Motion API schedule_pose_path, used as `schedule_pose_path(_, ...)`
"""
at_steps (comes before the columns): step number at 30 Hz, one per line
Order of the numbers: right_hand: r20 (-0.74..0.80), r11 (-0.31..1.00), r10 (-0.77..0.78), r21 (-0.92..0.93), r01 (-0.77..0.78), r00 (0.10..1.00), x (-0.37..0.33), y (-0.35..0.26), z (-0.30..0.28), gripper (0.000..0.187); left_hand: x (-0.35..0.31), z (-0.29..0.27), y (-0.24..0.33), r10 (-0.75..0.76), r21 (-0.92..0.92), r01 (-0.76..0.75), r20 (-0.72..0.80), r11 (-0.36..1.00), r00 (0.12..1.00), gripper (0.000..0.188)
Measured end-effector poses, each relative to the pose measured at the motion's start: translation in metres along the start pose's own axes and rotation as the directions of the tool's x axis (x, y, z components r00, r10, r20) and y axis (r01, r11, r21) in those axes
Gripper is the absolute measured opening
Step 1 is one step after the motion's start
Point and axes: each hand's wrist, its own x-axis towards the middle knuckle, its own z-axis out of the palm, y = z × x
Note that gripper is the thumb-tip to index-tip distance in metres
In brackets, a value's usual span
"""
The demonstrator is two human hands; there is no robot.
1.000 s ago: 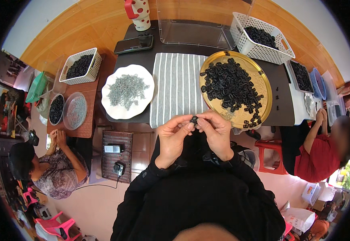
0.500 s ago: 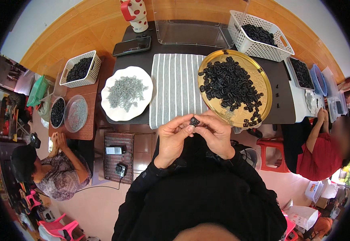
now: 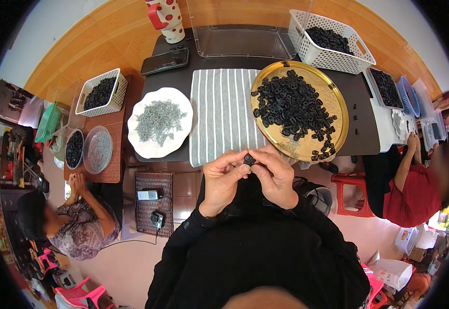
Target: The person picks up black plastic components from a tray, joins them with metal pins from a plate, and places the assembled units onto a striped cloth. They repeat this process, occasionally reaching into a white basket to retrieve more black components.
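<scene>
Both hands meet just in front of the table's near edge. Between them is a small black plastic piece (image 3: 249, 159). My left hand (image 3: 221, 181) pinches it from the left with thumb and index finger. From the other side, the thumb and fingertips of my right hand (image 3: 274, 179) grip it too. The fingers cover much of the piece. Beyond my right hand, a round gold tray (image 3: 332, 85) bears a heap of similar black plastic pieces (image 3: 294, 105). To the left, a white scalloped plate (image 3: 141, 147) holds a pile of small silvery-grey pieces (image 3: 161, 121), too fine to make out singly.
A striped grey cloth (image 3: 222, 113) lies between plate and tray. Behind are a phone (image 3: 165, 62), a dotted tumbler (image 3: 166, 20), a clear plastic box (image 3: 245, 44) and a white basket (image 3: 332, 62) of black pieces. People sit at left (image 3: 82, 232) and right (image 3: 407, 198).
The black piece has turned slightly between my fingertips, and the right fingers have shifted around it. Both hands stay together in nearly the same place. The view has moved a little.
</scene>
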Motion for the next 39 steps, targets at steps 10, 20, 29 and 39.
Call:
schedule_pose_path(10,0.003,0.992,-0.074,-0.103,0.074,0.997,-0.001,-0.004,0.001,0.035,0.0,-0.003,0.004,-0.063,-0.009,0.063,0.01,0.998,0.998,0.03)
schedule_pose_path(20,0.05,0.995,-0.053,-0.086,0.057,0.997,0.0,-0.009,-0.003,0.036,-0.002,-0.004,0.003,-0.053,-0.031,0.053,0.014,0.998,0.998,0.029)
schedule_pose_path(29,0.028,0.987,-0.119,-0.108,0.121,0.993,-0.003,-0.004,-0.002,0.036,-0.007,0.0,-0.003,0.012,-0.002,-0.012,-0.005,1.0,1.0,0.027)
schedule_pose_path(39,-0.032,0.998,-0.033,-0.055,0.031,0.999,-0.003,-0.005,-0.002,0.034,-0.004,0.006,-0.001,-0.003,0.004,0.003,-0.033,1.0,0.999,0.028)
